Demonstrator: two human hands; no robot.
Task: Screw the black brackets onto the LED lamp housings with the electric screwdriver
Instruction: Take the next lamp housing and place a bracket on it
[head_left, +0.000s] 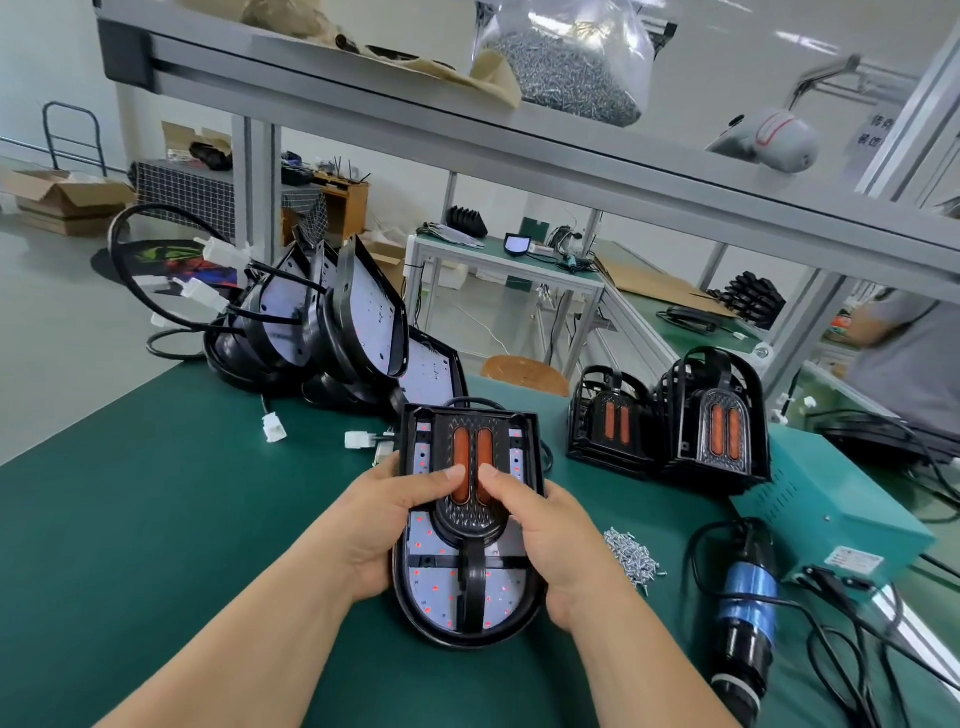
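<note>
Two hands hold one LED lamp housing at the centre of the frame, low over the green table, its rounded end toward the viewer. The left hand grasps the housing's left edge with its fingers curled underneath, and the right hand grasps the right edge likewise. Both thumbs press on the black bracket, which lies on the housing's upper half, one thumb on each of its two orange strips. Whether any screw is seated in the bracket cannot be told. The electric screwdriver lies untouched on the table at lower right, blue tape around its body and its cable trailing beside it. Loose screws sit in a small pile between the right hand and the screwdriver. A green power unit stands behind the screwdriver. Stacked brackets stand upright at right of centre. A heap of housings with cables occupies left of centre. A bag of screws rests on the shelf at top.
</note>
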